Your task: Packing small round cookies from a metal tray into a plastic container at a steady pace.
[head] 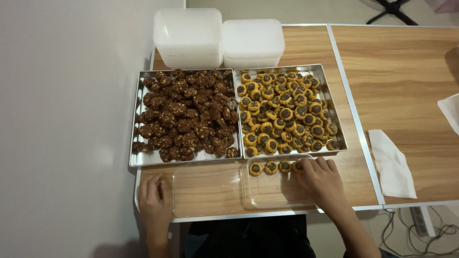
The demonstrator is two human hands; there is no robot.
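Wooden table point(306, 48): right hand point(321, 179) fingertips pinching cookie point(298, 166) inside clear container point(277, 191); left hand point(154, 198) flat, released.

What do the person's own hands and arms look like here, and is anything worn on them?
Both the left hand and the right hand are bare: no gloves, rings, watch or wristbands visible. The forearms are uncovered as far as the frame shows, with no sleeves in view.

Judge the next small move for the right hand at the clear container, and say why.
Probably reach back to the right tray for another yellow cookie. The right hand rests at the end of a short row of yellow cookies along the clear container's far edge; most of the container is bare, and the tray is full. The left hand rests at the table's edge.
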